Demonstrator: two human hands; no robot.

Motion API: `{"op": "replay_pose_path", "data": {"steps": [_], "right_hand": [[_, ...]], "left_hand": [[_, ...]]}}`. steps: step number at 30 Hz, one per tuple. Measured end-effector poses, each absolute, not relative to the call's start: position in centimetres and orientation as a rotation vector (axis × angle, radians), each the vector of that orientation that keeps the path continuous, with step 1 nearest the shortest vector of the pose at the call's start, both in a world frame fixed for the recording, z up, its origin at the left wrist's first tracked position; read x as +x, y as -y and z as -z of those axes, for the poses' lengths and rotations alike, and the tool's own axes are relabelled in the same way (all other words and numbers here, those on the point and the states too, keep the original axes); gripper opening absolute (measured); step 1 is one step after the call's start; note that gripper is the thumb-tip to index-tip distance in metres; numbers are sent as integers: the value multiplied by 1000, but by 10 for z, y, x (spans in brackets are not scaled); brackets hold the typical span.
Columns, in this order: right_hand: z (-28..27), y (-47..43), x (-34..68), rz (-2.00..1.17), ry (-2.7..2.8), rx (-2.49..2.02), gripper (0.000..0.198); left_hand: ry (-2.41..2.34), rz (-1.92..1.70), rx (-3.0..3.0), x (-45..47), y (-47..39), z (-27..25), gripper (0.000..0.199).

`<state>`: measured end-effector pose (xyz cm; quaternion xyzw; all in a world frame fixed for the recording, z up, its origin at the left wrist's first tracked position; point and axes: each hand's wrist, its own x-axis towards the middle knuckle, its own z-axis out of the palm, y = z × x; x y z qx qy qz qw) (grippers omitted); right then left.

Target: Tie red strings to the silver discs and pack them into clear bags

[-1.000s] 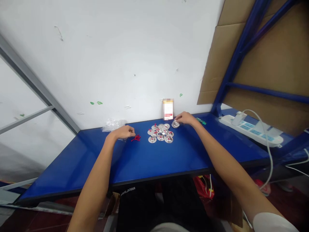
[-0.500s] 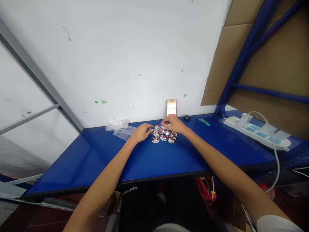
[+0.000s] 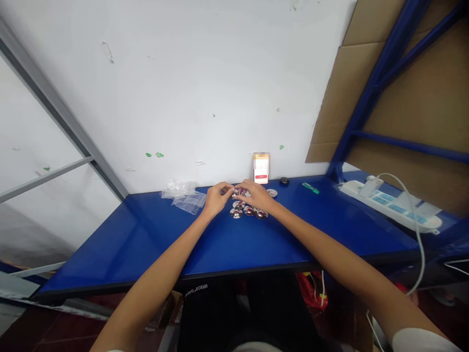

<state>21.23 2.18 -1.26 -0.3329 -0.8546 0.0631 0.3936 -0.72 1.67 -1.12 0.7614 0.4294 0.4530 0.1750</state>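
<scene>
Near the back of the blue table, a small cluster of round silver discs with red middles (image 3: 236, 213) lies partly behind my hands. My left hand (image 3: 218, 197) pinches the edge of one silver disc (image 3: 235, 194) between thumb and fingers. From the other side my right hand (image 3: 255, 194) meets it, thumb and forefinger closed on the same disc just above the cluster. Its exact kind is too small to make out. Another disc (image 3: 271, 193) lies beyond my right hand, apart from the others.
Clear plastic bags (image 3: 188, 200) lie left of my hands. A phone (image 3: 261, 168) leans on the wall behind. To the right are a round black object (image 3: 284, 181), a green item (image 3: 310, 187) and a white power strip (image 3: 392, 203) with a cable.
My hands have come together over the cluster and now hold one disc between them. My right hand has moved left and slightly toward me. A disc now shows apart at the right.
</scene>
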Motion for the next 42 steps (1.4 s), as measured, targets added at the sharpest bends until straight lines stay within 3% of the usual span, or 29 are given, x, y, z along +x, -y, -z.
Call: {"op": "replay_pose_path", "data": {"steps": [6, 11, 16, 24, 31, 37, 42], "right_hand": [[13, -21, 208, -376, 2033, -793, 21], [14, -19, 202, -673, 1844, -762, 31], [13, -24, 203, -1008, 1526, -813, 42], [19, -23, 199, -1229, 1314, -718, 46], [13, -10, 187, -1168, 1471, -724, 51], [15, -22, 193, -1080, 1459, -826, 40], [10, -55, 245, -955, 1438, -1062, 26]], "left_hand": [[-1091, -1328, 2105, 0, -4, 3, 26], [-1038, -1354, 2116, -1, 1, -4, 24], [-985, -1601, 1871, 0, 0, -3, 28], [-1030, -1402, 1993, 2, -3, 7, 29], [-1140, -1408, 2109, -3, 2, 2, 14], [-1096, -1389, 1930, -2, 5, -7, 11], [-1111, -1046, 2115, -44, -11, -26, 12]]}}
